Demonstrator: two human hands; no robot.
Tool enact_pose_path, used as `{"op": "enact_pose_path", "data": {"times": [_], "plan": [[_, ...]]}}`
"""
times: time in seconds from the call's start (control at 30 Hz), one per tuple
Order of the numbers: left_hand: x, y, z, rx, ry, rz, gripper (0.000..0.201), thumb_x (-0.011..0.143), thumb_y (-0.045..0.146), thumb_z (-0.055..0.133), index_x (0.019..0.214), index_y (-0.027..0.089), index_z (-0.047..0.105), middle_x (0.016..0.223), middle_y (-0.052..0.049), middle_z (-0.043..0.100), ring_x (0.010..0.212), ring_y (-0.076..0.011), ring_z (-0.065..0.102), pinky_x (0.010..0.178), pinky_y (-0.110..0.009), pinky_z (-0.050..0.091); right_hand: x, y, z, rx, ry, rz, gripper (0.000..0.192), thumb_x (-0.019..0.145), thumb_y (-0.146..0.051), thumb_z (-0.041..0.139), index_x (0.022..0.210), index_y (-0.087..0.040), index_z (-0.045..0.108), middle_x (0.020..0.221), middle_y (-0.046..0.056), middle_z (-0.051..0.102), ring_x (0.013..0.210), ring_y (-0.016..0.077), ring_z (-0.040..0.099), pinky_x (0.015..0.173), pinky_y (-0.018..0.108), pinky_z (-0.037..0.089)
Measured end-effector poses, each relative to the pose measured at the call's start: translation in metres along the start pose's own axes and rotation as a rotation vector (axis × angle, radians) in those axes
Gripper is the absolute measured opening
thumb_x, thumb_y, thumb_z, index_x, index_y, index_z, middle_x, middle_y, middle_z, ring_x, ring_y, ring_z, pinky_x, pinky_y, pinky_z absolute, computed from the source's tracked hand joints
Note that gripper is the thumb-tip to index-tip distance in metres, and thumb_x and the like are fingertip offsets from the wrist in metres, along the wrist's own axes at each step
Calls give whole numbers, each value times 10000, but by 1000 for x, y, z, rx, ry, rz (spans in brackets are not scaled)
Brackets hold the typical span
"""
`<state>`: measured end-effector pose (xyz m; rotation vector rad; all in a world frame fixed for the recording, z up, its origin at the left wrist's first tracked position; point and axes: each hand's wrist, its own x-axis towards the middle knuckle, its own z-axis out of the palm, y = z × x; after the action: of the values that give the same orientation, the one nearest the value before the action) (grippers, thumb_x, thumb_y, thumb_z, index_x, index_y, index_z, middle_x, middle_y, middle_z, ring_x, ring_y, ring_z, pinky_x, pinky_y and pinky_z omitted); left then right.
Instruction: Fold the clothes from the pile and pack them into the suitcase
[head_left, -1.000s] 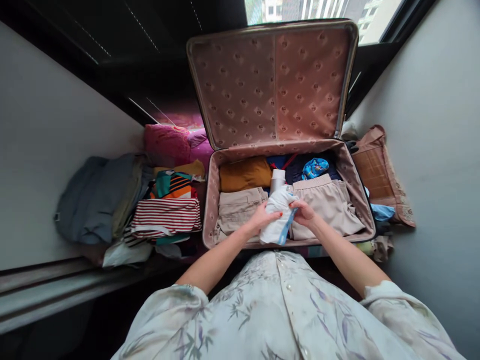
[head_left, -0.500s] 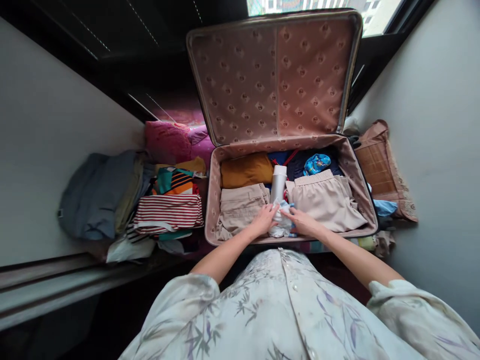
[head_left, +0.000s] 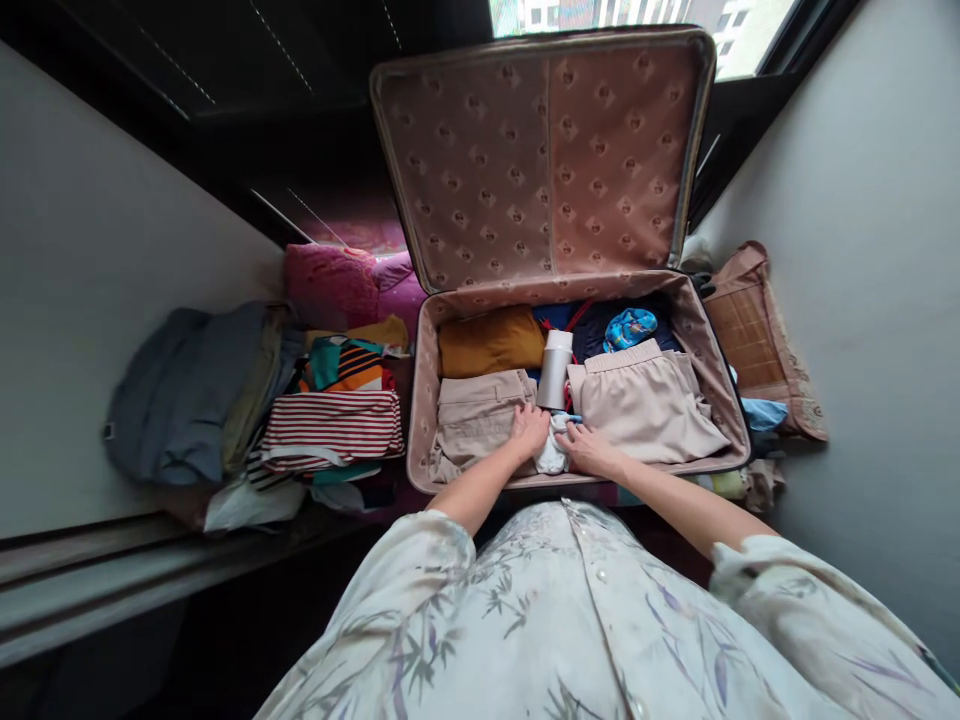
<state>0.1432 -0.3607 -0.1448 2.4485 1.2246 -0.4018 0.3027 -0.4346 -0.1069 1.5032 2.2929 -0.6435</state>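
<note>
An open suitcase (head_left: 416,440) lies in front of me, packed with folded clothes. At its near edge, a small white cloth bundle (head_left: 551,452) with a bit of blue sits in the gap between two beige garments. My left hand (head_left: 530,428) grips the bundle's left side, its fingers bent beside the folded beige trousers (head_left: 480,410). From the other side my right hand (head_left: 592,448) holds it with curled fingers, against beige elastic-waisted trousers (head_left: 649,400). Just beyond the bundle lies a silver flask with a white cap (head_left: 556,370). The fingertips are partly hidden in the cloth.
Mustard cloth (head_left: 491,340) and a blue patterned pouch (head_left: 630,328) lie at the back of the case. Its raised lid (head_left: 547,160) stands before the window. Left are stacked clothes (head_left: 334,425) and a grey-blue pile (head_left: 187,390); right, a brown bag (head_left: 757,340).
The white bundle has become more compact and sits lower in the gap. Both hands have pressed in around it, and more of the flask shows. The view has shifted slightly.
</note>
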Motion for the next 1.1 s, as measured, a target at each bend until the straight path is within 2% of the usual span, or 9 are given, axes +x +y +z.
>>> {"op": "enact_pose_path", "data": {"times": [0.17,0.27,0.33,0.4,0.5,0.63,0.8,0.97,1.1], "plan": [[-19,4,-4,10,83,6,400,989,240,471,1350,105,576,1400,-225,565,1315,-357,478,1119,-554,354,-7,12,9,-44,93,-15,647,871,-293,674,1491,-231,498,1524,231,435,1268,357,522,1000,457,471],[-37,0,-2,34,153,75,777,909,429,656,1573,161,354,1656,-202,276,1514,-412,226,1198,-607,249,-12,20,11,-40,190,34,832,852,-326,712,1597,-271,346,1632,222,296,1411,396,407,1056,499,437],[-39,-2,4,61,118,144,1057,781,542,781,1627,197,248,1716,-180,91,1554,-464,46,1199,-684,186,-7,23,15,-40,229,68,1030,792,-369,784,1645,-295,212,1697,208,135,1506,448,253,1103,567,383],[-31,-2,14,84,69,178,1222,677,603,843,1640,199,208,1720,-190,-10,1549,-501,-38,1171,-754,146,4,24,22,-38,229,109,1187,712,-423,850,1657,-304,142,1715,195,-7,1539,496,121,1124,643,324],[-15,0,30,100,42,180,1294,634,617,861,1642,165,189,1708,-232,-50,1547,-511,-58,1151,-789,121,20,24,34,-35,197,159,1254,658,-486,879,1658,-283,150,1704,210,-91,1544,516,38,1128,711,256],[-6,1,35,84,35,179,1301,629,600,868,1646,176,177,1704,-239,-64,1537,-535,-61,1144,-801,90,22,25,42,-45,190,161,1239,668,-525,865,1656,-267,164,1698,223,-94,1553,497,16,1129,710,250],[-23,2,10,-47,4,223,1138,738,629,774,1632,188,226,1706,-240,-30,1551,-504,-12,1154,-771,158,15,22,26,-47,295,165,1145,702,-531,833,1643,-332,212,1710,169,-113,1546,509,49,1124,659,304],[-68,-5,-16,-200,107,109,755,841,445,735,1505,202,471,1665,-218,235,1547,-435,179,1175,-683,273,30,7,24,-101,467,42,982,745,-478,797,1601,-343,335,1721,165,37,1523,536,121,1067,725,339],[-121,-35,-28,-380,292,53,516,867,390,716,1350,226,635,1558,-179,431,1459,-376,388,1149,-596,381,45,2,47,-120,559,-44,861,731,-425,793,1518,-316,462,1681,180,218,1489,551,211,1014,763,363]]}}
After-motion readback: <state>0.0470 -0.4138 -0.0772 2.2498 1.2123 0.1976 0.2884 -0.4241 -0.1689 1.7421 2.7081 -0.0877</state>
